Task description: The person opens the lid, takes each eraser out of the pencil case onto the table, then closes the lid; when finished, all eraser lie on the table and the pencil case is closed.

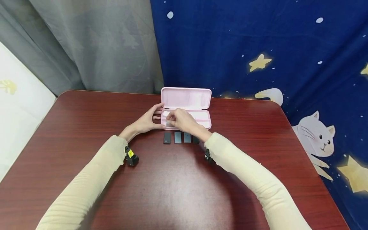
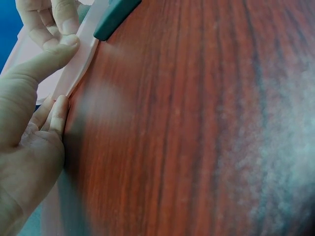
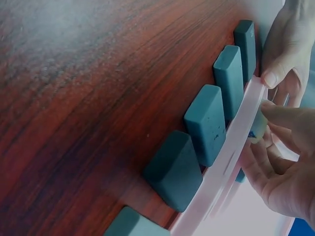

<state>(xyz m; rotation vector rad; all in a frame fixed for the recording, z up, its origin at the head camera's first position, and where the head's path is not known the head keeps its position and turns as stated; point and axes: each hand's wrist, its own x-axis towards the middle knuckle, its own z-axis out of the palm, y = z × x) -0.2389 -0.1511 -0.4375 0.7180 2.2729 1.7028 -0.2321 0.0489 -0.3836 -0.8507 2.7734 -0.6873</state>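
A pink pencil case (image 1: 186, 98) lies with its lid raised at the table's far side. My left hand (image 1: 146, 122) holds the case's left end, thumb at the front corner and the other fingers spread along the side. Over the left part of the tray, my right hand (image 1: 184, 120) pinches a small pale eraser (image 3: 259, 124) with a dark blue mark. Fingers partly hide that eraser. Along the case's front edge stand several eraser-like blocks in a row: a black block (image 1: 167, 138), a grey-blue block (image 1: 178, 137), another grey-blue block (image 1: 187, 137) and a dark block (image 1: 195, 140), partly under my right wrist.
The brown wooden table (image 1: 161, 191) spreads in front of the case and to both sides. A grey curtain (image 1: 109, 48) and a blue star-patterned curtain (image 1: 212, 41) hang behind it. At the lower edge of the right wrist view lies a lighter teal block (image 3: 135, 225).
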